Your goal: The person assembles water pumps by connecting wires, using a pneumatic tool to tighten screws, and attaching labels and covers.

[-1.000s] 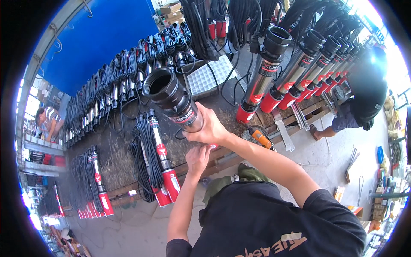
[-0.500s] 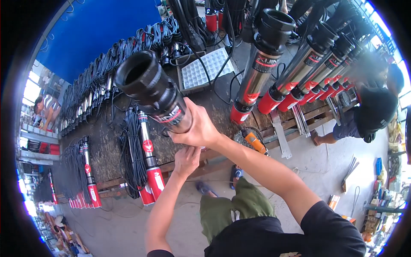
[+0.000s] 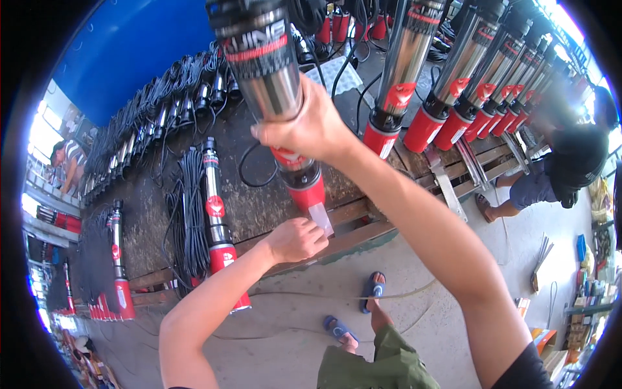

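Note:
A steel submersible pump (image 3: 275, 91) with a black top and a red base stands nearly upright at the near edge of the workbench. My right hand (image 3: 314, 126) is wrapped round its steel body. Against the red base (image 3: 306, 194) a small whitish label (image 3: 321, 219) hangs partly loose. Beside it my left hand (image 3: 298, 240) is closed, its fingertips pinching the label's lower edge. The pump's top end runs out of the picture. To the left on the bench lies another slim pump (image 3: 212, 172) beside a coiled black cable (image 3: 189, 217).
Upright pumps (image 3: 405, 84) stand in a row along the bench (image 3: 253, 207) to the right. Metal strips (image 3: 446, 178) jut past its edge. Many cabled pumps (image 3: 155, 120) line the back left. A co-worker (image 3: 573, 155) bends at the far right; another person (image 3: 69, 165) is at far left.
The pump has gone from tilted toward me to nearly upright, its red base now in sight. My left hand has come out from below it to the label. My view has shifted.

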{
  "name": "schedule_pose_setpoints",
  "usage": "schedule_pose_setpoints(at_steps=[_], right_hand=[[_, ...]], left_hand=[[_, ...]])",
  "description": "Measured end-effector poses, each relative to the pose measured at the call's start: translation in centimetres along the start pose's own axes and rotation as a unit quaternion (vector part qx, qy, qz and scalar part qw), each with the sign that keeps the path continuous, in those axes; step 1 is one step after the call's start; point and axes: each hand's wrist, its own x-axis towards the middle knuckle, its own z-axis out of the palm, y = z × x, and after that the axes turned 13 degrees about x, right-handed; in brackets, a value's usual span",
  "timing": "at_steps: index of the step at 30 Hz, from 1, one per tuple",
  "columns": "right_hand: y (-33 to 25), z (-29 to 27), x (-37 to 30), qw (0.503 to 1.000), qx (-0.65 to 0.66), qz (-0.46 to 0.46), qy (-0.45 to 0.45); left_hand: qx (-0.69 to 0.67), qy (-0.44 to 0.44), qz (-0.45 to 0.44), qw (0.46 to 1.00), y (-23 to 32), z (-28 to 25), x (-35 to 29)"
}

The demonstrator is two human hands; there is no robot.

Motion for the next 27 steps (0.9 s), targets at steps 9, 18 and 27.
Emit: schedule_pose_setpoints(at_steps=[9,18,27], right_hand=[[1.4,-1.0,-0.5,0.998,-0.045,-0.050,-0.010],[2.2,-3.8,-17.6,0.990,-0.041,0.104,0.091],[7.9,-4.9,-21.7,0.985,0.009,0.173,-0.017]], left_hand=[[-0.050,0.032,-0.002,0.998,3.6,-1.2,0.5],[-0.360,0.072,-0.449,0.815,4.6,-4.0,1.7],[-0.331,0.061,-0.423,0.841,1.8,-1.7,0.7]])
